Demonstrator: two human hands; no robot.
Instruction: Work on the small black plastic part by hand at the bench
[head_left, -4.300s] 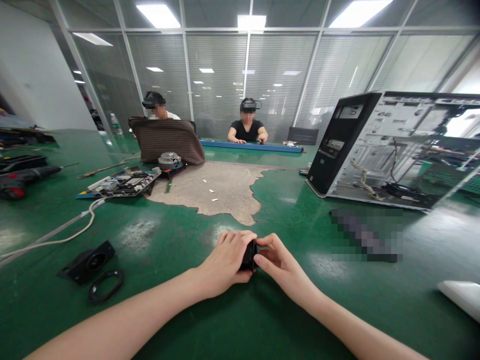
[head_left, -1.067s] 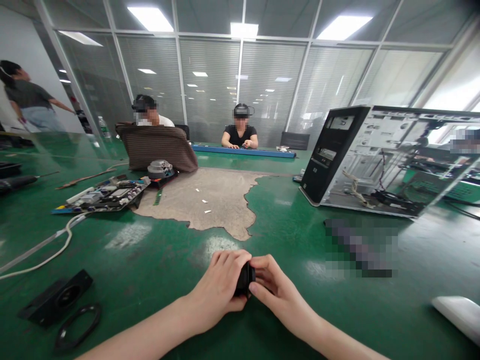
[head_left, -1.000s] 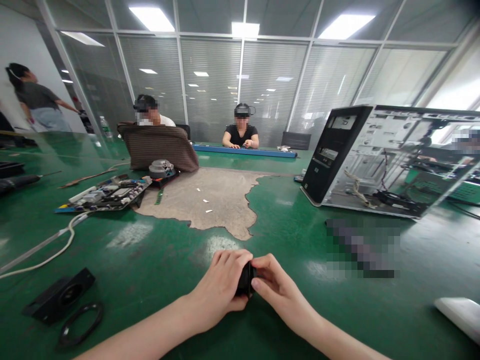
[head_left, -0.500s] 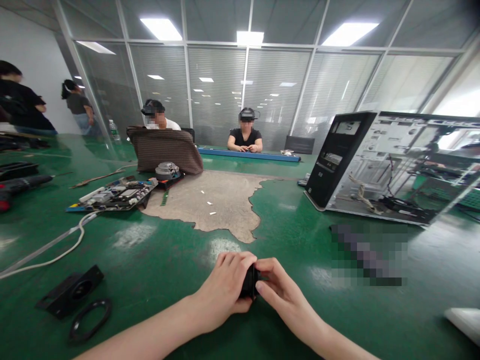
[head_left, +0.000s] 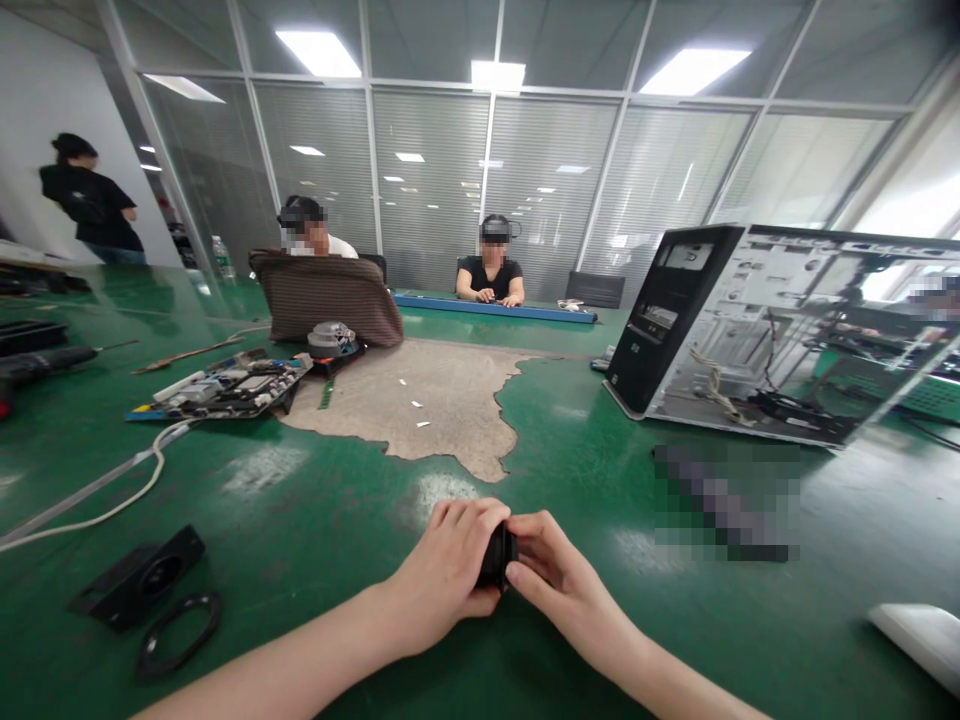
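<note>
Near the front middle of the green table [head_left: 337,530], a small black part with a rounded rim [head_left: 496,556] is between my two hands. My left hand [head_left: 442,565] wraps round it from the left, fingers over the top and thumb below. My right hand [head_left: 559,570] grips its right edge between the thumb and bent fingers. My fingers cover much of the part, so its exact kind cannot be made out. Away to the left lie a black bracket with a round opening [head_left: 139,580] and a flat black ring [head_left: 180,633].
Ahead on the left sits a circuit board [head_left: 232,385] before a brown cloth-covered object [head_left: 322,300]. An open computer case [head_left: 637,320] stands at right, with a blurred-out dark strip [head_left: 720,500] nearer me. A power drill [head_left: 37,365] lies far left. Two people sit opposite.
Both hands keep their hold on the black part, with only slight finger movement. The view has shifted a little. At the back left, a standing person has moved rightward; another is no longer seen.
</note>
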